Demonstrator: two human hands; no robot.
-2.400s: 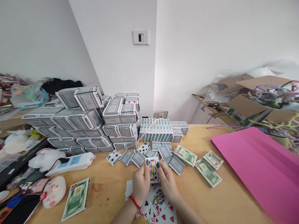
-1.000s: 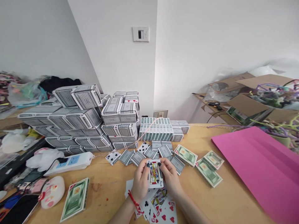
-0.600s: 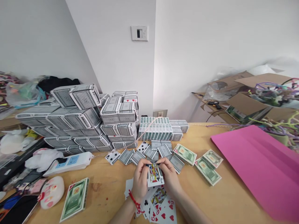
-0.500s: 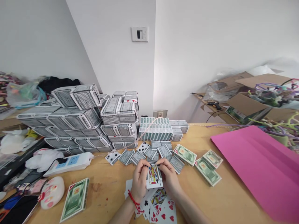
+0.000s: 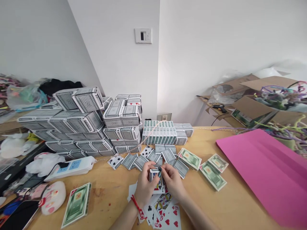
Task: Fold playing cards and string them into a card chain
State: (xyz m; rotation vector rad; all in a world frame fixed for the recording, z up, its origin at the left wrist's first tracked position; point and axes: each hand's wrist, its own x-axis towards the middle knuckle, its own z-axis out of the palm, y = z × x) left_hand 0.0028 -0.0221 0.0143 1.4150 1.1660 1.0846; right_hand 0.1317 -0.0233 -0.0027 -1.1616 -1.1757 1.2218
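Note:
A jack playing card [image 5: 158, 188] is held face up between my hands, low over the table. My left hand [image 5: 144, 185] is closed on its left side, the thumb lying across the face. At the card's top edge, my right hand [image 5: 173, 180] pinches with thumb and fingertips close to the left thumb; the fingers cover that edge. Loose face-up cards [image 5: 168, 220], among them a six of hearts and a queen, lie beneath my wrists. Just beyond my fingers are scattered cards [image 5: 142, 162], mostly face down.
Blocks built from folded cards [image 5: 83, 123] are stacked at the back left, beside a row of card boxes [image 5: 159, 132]. Green card packs [image 5: 213, 175] lie right, another pack [image 5: 76, 204] left. A pink sheet [image 5: 259, 172], power strip [image 5: 72, 169] and phone [image 5: 21, 215] flank the table.
My left thumb has moved across the card's face, and my right fingers have drawn in to a pinch at its top edge. The surrounding things stay put.

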